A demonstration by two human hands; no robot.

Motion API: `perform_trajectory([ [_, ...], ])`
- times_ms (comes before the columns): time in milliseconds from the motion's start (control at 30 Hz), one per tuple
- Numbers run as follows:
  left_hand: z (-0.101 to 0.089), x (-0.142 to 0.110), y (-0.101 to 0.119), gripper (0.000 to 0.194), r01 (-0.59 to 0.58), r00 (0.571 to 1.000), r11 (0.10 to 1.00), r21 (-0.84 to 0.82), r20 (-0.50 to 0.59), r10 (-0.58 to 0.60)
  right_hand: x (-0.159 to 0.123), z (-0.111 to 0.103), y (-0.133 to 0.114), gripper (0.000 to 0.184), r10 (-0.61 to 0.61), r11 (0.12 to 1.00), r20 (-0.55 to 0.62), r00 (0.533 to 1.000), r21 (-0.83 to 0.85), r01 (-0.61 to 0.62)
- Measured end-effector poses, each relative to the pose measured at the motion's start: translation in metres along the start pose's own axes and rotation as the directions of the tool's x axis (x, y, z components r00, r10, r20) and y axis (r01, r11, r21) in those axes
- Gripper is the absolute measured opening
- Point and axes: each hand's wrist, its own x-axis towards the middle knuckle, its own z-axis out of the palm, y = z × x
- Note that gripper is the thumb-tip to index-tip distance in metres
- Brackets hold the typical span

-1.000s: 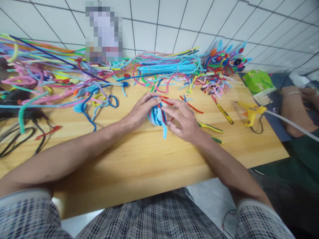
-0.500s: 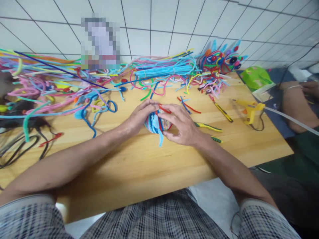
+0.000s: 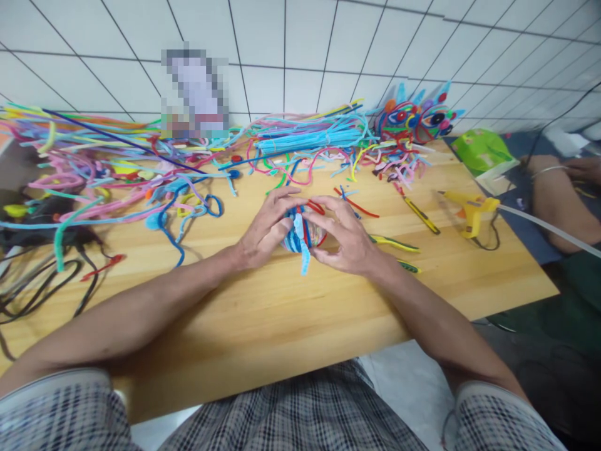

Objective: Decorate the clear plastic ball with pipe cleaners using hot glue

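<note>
Between my two hands is a rounded craft piece wound with pipe cleaners [image 3: 293, 241], mostly blue with red strands and a clear-looking right side. A light blue pipe cleaner tail hangs from its front. My left hand [image 3: 267, 228] curves round its left side, thumb against the front. From the right, my right hand [image 3: 345, 235] grips it with bent fingers over the top and thumb low. Just beyond lie short red and blue pipe cleaner pieces [image 3: 359, 205]. Yellow-handled pliers [image 3: 397, 243] lie partly behind my right wrist.
Heaps of coloured pipe cleaners [image 3: 314, 138] line the wall. Two decorated mask-like pieces [image 3: 417, 119] stand at the back right. A yellow glue gun [image 3: 472, 213] and a utility knife [image 3: 422, 216] lie right. Black cables [image 3: 42, 288] coil at left. Another person's arm [image 3: 554, 200] shows at far right.
My left hand has shifted its hold, its thumb now lower on the front of the craft piece. The right hand keeps nearly the same grip. The view has tilted slightly.
</note>
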Motion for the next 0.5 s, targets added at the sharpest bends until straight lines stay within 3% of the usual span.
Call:
perform_trajectory([
  [200,0.000,0.001,-0.008,0.053,-0.106,0.994,0.994,0.019,0.030,0.106,-0.001,0.003,0.004,0.077,0.033,0.997,-0.002,0.999,0.064,-0.033],
  [500,-0.003,0.005,-0.014,0.064,-0.038,0.996,0.999,-0.023,0.075,0.040,-0.003,0.003,0.006,0.077,0.128,0.986,0.025,0.991,0.104,-0.130],
])
